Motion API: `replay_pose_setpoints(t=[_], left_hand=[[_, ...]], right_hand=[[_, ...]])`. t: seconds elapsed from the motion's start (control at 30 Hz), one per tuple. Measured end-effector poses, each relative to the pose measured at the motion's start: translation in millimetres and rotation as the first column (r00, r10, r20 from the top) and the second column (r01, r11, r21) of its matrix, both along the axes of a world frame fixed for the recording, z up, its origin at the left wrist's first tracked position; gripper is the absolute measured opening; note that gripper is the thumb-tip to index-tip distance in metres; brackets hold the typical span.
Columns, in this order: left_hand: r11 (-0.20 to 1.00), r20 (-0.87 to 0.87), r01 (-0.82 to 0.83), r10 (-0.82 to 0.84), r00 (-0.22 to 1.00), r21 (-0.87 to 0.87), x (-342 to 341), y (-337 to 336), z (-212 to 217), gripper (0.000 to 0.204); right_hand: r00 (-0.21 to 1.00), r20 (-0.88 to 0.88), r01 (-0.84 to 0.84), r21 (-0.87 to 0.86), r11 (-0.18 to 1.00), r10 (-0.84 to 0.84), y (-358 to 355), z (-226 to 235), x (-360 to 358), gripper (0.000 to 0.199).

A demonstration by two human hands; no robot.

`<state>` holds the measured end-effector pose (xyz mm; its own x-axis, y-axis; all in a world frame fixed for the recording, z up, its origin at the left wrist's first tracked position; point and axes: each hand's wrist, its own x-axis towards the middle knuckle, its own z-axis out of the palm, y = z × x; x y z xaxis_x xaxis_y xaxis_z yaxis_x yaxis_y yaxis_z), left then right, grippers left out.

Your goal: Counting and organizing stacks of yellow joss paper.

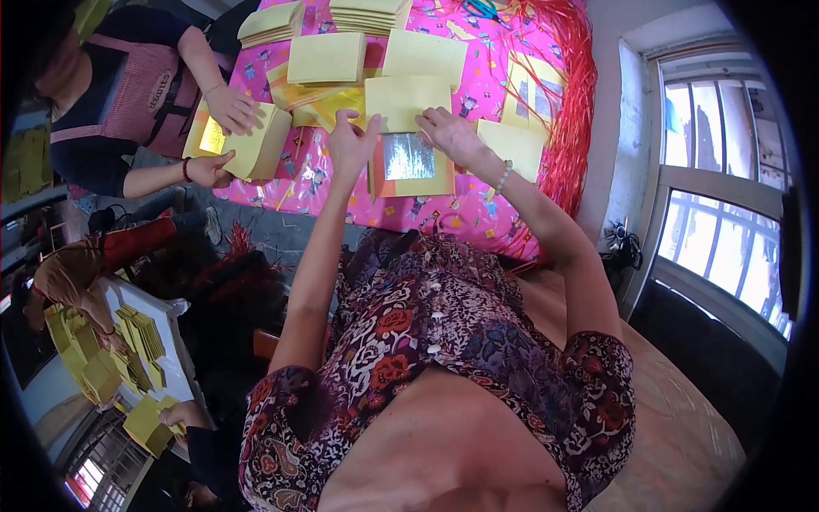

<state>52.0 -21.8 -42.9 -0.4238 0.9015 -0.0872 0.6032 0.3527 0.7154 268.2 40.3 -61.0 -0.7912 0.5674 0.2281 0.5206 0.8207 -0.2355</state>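
In front of me a plain yellow paper sheet [405, 96] covers the upper part of another yellow sheet that bears a silver foil square [409, 157] edged in orange. My right hand [452, 136] pinches the lower right corner of the plain sheet, fingertips on the paper. My left hand [351, 143] is raised at that sheet's left edge, thumb and index finger apart, with nothing visible between them. Under and left of it lie yellow sheets with shiny gold foil [320, 104].
A pink patterned cloth [294, 192] covers the table. Folded yellow paper stacks [328, 58] stand at the back. Red plastic strands [570, 145] hang along the right edge near blue-handled scissors [480, 8]. At left, a co-worker's hands [232, 111] handle a thick yellow paper stack [263, 141].
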Motion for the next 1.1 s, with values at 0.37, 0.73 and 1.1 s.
replay_pose_setpoints(t=[0.37,0.73,1.1], left_hand=[[0.971,0.692,-0.233,0.133,0.709,0.052,47.3,20.4,-27.6,0.047],[0.983,0.795,0.122,-0.183,0.579,0.138,193.6,29.6,-10.9,0.045],[0.924,0.929,0.214,0.256,0.268,-0.317,259.9,-16.9,-111.4,0.034]], right_hand=[[0.844,-0.383,0.360,-0.112,0.926,-0.375,-6.3,2.4,30.5,0.043],[0.245,-0.284,-0.183,-0.952,0.244,-0.927,-10.0,-20.9,201.1,0.035],[0.264,-0.253,0.015,-0.964,0.266,-0.931,-17.6,-99.6,258.1,0.029]])
